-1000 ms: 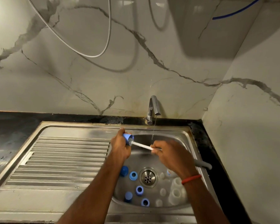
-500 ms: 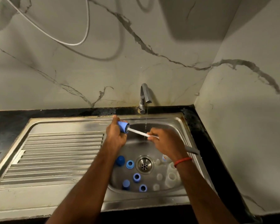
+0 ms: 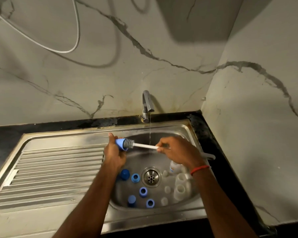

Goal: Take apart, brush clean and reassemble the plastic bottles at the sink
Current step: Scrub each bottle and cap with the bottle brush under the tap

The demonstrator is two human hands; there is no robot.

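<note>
Head view: the left hand [image 3: 113,154] wraps its grip round a blue cap [image 3: 120,145], mouth turned right, and the right hand [image 3: 177,152] pinches the white handle of the brush [image 3: 144,146], whose grey bristles sit partly inside that cap. Done well, I judge, the cap is held steady while the brush twists down to its bottom, near the thin stream from the tap [image 3: 147,103]. Both hang above the sink [image 3: 193,134] basin, where loose caps [image 3: 135,178] and clear bottles [image 3: 180,190] lie around the drain [image 3: 151,177].
</note>
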